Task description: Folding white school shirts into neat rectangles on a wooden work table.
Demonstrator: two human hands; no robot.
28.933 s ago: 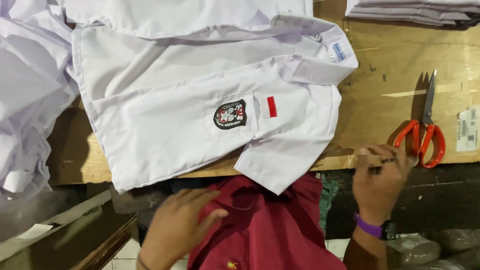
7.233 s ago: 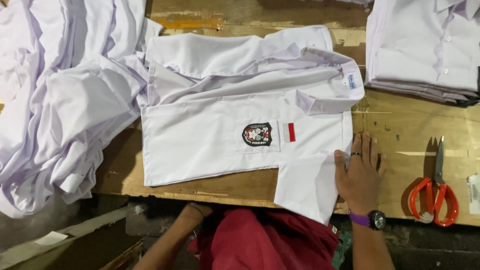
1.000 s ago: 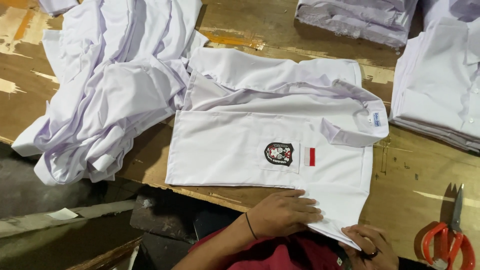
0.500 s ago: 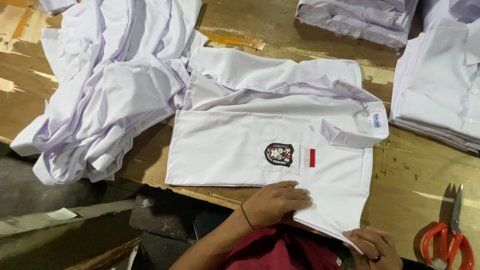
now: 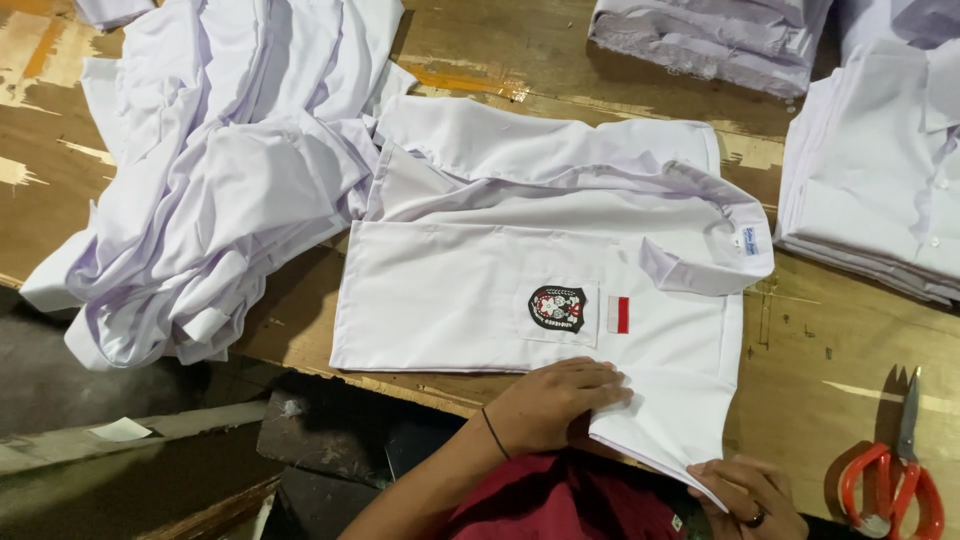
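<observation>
Shirt [image 5: 480, 290], white with a badge [image 5: 556, 308] on its chest, lies flat at the near edge of the wooden table [image 5: 830, 330], its sleeve hanging a little past that edge. The left hand [image 5: 560, 400] lies flat and open on the sleeve's hem. The right hand [image 5: 748, 495] pinches the sleeve's low corner. Scissors [image 5: 895, 470] with orange handles rest at the near right corner. A loose pile of shirts [image 5: 210, 170] sits along the left edge, and folded shirts [image 5: 880, 170] are stacked at the far right corner.
</observation>
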